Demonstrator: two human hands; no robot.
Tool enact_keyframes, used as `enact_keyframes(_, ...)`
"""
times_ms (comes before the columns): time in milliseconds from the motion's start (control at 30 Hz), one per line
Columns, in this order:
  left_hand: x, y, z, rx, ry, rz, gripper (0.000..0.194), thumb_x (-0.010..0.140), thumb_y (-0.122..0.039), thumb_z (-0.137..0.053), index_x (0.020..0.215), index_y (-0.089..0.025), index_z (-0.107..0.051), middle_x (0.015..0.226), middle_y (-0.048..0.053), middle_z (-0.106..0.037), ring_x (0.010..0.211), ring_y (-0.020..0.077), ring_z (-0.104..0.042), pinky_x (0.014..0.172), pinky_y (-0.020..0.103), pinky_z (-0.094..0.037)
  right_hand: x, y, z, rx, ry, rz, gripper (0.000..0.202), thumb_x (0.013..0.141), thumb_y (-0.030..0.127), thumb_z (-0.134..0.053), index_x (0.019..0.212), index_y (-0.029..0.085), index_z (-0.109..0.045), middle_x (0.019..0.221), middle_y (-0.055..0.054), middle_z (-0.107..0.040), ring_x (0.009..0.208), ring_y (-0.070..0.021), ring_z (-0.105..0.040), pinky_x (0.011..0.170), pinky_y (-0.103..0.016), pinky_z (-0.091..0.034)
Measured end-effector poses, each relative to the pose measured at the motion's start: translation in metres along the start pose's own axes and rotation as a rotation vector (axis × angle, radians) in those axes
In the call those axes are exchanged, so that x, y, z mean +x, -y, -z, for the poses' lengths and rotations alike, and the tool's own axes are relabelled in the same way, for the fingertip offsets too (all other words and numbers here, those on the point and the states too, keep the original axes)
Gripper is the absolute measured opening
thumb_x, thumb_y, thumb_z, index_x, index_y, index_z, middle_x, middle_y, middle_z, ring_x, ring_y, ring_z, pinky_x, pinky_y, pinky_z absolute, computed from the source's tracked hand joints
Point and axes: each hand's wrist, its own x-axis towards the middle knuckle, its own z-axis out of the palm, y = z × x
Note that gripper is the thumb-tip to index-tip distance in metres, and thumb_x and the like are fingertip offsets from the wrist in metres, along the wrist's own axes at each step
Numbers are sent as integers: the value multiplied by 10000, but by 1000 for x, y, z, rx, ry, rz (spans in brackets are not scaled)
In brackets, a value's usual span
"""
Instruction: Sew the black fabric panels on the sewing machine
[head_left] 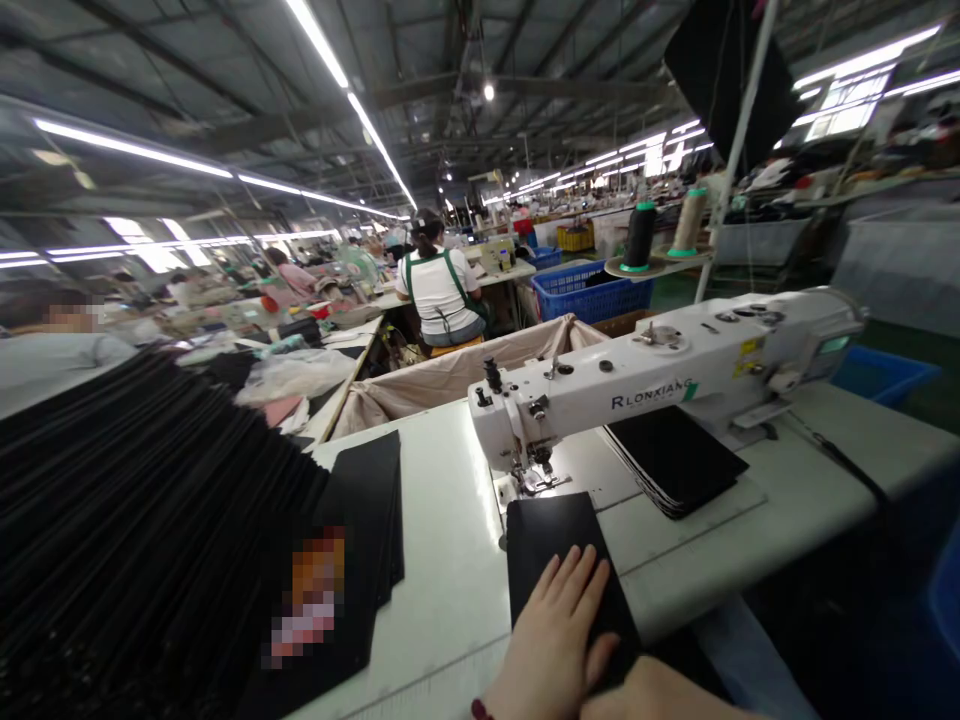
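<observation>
A black rectangular panel (551, 535) lies on the pale sewing table, its far edge just in front of the needle area of a white sewing machine (600, 385). My left hand (559, 625) rests flat on the panel, fingers stretched out and thumb apart. At the bottom edge my right hand (637, 690) shows only in part, close beside the left wrist; its fingers are hidden. Under the machine arm sits a stack of black panels (675, 460) with rounded corners.
Tall piles of black pieces (150, 520) cover the left side. Behind the table hangs a beige cloth-lined bin (450, 375). Thread cones (640, 238) stand at the back right, near a blue basket (585, 292). A person (439, 285) sits ahead, facing away.
</observation>
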Motion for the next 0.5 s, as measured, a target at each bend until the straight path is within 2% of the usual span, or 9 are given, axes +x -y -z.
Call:
enact_keyframes(100,-30,15,-9,96,-18,26,723,884,-330,-539,1482,-226,-146,1511,64,-266,1369,262,-295,1093,463,-354,24,-22,18,42,-44,-67,244,926,275,-429,1114,263,-585,985,3,-682,877,-152,-629,762,-254,-475)
enact_keyframes(200,-61,27,-3,165,-31,89,680,894,-271,-518,1478,-248,-169,1487,42,-327,1335,257,-368,1049,449,-417,60,-47,30,-8,-114,-183,358,928,274,-444,1284,254,-472,1220,-25,-611,1042,-165,-597,880,-270,-453)
enact_keyframes(267,-74,31,4,167,-7,108,664,896,-250,-514,1472,-280,-185,1473,16,-358,1311,237,-409,1024,415,-453,82,-61,30,-118,-103,-200,411,928,260,-441,1338,261,-419,1351,-33,-522,1122,-188,-566,927,-300,-441)
enact_keyframes(367,-81,36,13,159,-18,204,663,904,-269,-504,1475,-285,-168,1489,17,-332,1330,237,-380,1045,429,-431,98,-75,27,-253,-52,-216,469,886,180,-472,1341,279,-416,1409,-23,-466,1145,-198,-558,935,-308,-445)
enact_keyframes(500,-70,45,26,131,-10,306,660,923,-315,-472,1482,-291,-121,1535,17,-216,1393,257,-242,1107,514,-312,90,-86,22,-298,-69,-299,543,833,142,-488,1345,306,-408,1405,4,-471,1139,-214,-563,915,-340,-465)
